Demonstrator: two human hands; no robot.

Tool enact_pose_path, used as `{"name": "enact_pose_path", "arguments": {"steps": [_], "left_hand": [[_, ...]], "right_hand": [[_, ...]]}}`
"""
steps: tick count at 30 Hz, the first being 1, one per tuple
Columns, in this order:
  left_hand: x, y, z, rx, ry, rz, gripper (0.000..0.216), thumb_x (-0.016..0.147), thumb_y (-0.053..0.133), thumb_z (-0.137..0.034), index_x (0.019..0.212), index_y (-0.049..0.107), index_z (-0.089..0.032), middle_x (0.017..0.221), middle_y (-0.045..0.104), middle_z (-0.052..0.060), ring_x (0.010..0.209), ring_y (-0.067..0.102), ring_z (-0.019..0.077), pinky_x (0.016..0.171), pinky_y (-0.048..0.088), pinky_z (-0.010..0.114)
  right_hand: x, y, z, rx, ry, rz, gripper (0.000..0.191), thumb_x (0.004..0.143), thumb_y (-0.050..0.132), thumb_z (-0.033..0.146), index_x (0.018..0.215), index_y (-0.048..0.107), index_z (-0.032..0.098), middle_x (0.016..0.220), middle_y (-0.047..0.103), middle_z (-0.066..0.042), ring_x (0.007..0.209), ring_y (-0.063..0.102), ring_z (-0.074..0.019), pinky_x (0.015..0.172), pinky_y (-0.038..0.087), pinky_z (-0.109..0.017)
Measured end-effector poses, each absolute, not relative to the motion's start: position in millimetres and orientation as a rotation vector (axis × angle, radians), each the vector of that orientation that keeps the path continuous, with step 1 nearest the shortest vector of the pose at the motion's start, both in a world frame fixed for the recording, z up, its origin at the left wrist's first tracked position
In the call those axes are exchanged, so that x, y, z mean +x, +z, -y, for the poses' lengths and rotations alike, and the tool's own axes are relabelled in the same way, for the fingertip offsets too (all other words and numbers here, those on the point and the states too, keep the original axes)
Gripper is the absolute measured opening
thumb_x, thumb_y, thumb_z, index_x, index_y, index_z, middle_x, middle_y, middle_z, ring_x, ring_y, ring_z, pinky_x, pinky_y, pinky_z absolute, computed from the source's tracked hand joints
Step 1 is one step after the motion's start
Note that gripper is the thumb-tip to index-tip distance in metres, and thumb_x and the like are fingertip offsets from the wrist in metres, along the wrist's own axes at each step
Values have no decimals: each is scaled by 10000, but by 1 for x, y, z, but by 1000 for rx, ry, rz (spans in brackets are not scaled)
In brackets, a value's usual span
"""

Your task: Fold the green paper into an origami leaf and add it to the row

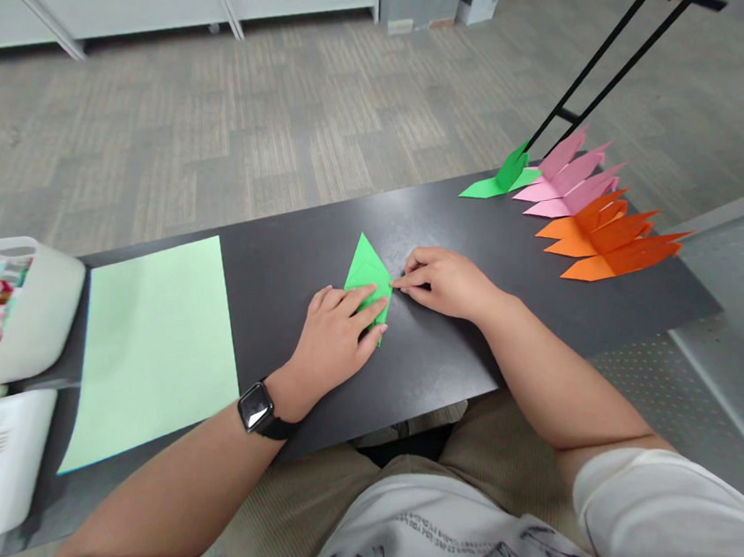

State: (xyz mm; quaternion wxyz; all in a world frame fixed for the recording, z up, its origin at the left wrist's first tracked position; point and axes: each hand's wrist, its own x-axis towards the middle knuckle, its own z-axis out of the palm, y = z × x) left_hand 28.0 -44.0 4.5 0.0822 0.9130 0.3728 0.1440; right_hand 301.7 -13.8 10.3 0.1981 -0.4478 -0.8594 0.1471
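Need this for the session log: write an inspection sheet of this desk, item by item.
Surface: dark table, matte, carrying everything below.
Job's things: folded green paper, kite-shaped, lying flat mid-table; pale green sheet to its left.
Clutter: green piece, pink pieces and orange pieces lined up at the right; white bin and white device at the left.
Grippers: left hand flat on the folded green paper; right hand with fingertips at its right corner.
Cables: nothing seen.
Surroundings: grey carpet; black stand legs at the upper right.
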Motion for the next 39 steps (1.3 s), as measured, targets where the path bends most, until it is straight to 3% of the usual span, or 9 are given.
{"name": "enact_pose_path", "arguments": {"steps": [28,39], "left_hand": [[29,5,43,2769,367,-1117,399,1098,578,-443,1443,722,-306,1524,670,80,1237,596,327,1145,414,587],[28,5,42,2722,376,-1106,398,1087,593,-418,1448,721,-312,1517,673,82,1240,612,319,1202,389,596]], "right_hand": [[297,12,18,-1294,433,2480,226,1002,702,221,1130,878,285,1034,738,-64,939,665,-219,863,490,-360],[293,16,22,-1116,383,2494,262,1038,624,215,1124,865,267,1197,777,-82,1013,647,-259,959,534,-445]]}}
